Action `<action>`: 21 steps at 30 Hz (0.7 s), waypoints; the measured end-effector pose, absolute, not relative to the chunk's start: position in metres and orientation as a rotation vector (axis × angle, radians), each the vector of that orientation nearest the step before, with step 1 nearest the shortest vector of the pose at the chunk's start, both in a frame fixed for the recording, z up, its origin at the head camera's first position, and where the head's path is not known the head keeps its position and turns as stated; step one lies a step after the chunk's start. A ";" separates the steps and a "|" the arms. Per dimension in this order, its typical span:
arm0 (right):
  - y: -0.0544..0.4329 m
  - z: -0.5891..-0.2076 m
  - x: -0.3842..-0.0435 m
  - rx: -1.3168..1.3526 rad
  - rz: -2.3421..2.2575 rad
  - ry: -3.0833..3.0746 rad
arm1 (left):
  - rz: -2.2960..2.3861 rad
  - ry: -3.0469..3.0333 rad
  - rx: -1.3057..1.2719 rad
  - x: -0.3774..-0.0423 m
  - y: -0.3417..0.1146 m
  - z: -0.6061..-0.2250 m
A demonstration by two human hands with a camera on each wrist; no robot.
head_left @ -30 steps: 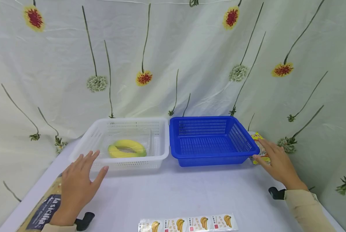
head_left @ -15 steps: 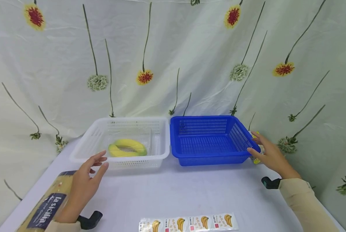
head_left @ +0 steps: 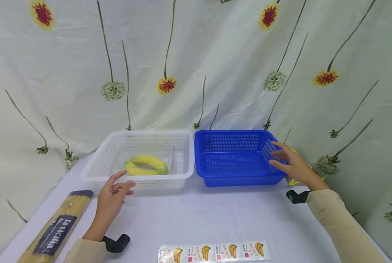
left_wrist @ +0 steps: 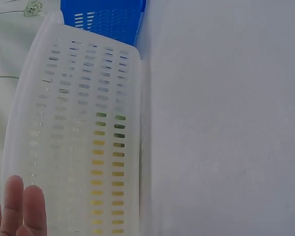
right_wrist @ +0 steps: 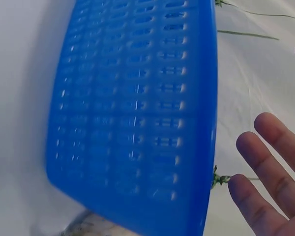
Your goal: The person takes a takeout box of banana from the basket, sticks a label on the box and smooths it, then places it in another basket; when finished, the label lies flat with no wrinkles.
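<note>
My left hand [head_left: 112, 199] hovers in front of the white basket [head_left: 138, 178], fingers loosely bent and holding nothing. Inside that basket lie yellow-green bananas [head_left: 158, 164] with clear plastic around them. In the head view my right hand [head_left: 296, 166] overlaps the right side of the blue basket [head_left: 245, 180], its fingers spread and relaxed with nothing in them. The right wrist view shows the fingertips [right_wrist: 243, 189] just outside the blue rim. A yellow packet [head_left: 293, 182] sits beside the blue basket, mostly hidden by the right hand.
A long pack of spaghetti [head_left: 56, 233] with a dark blue label lies at the left of the white-covered table [head_left: 189, 215]. A strip of banana-print labels [head_left: 215, 252] lies along the near edge. A flowered cloth [head_left: 183, 44] hangs behind the baskets.
My left hand has moved right, away from the spaghetti pack, its fingers bending loosely. My right hand has shifted left from the yellow packet to over the blue basket's side.
</note>
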State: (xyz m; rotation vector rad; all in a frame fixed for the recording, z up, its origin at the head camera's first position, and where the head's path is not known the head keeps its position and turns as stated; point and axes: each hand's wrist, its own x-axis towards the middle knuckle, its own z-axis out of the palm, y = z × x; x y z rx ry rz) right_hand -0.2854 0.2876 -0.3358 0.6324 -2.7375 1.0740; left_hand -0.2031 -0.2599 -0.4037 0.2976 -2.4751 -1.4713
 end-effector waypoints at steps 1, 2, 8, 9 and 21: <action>0.286 -0.335 -0.287 0.646 1.083 -2.733 | -1.481 -2.468 0.317 -0.205 -0.259 -0.404; 0.283 -0.334 -0.289 0.653 1.102 -2.730 | -1.484 -2.461 0.325 -0.207 -0.258 -0.405; 0.269 -0.335 -0.300 0.685 1.217 -2.696 | -1.445 -2.425 0.311 -0.215 -0.256 -0.409; 0.267 -0.336 -0.302 0.691 1.231 -2.693 | -1.446 -2.413 0.311 -0.216 -0.257 -0.409; 0.246 -0.334 -0.325 0.765 1.389 -2.748 | -1.541 -2.332 0.300 -0.228 -0.263 -0.410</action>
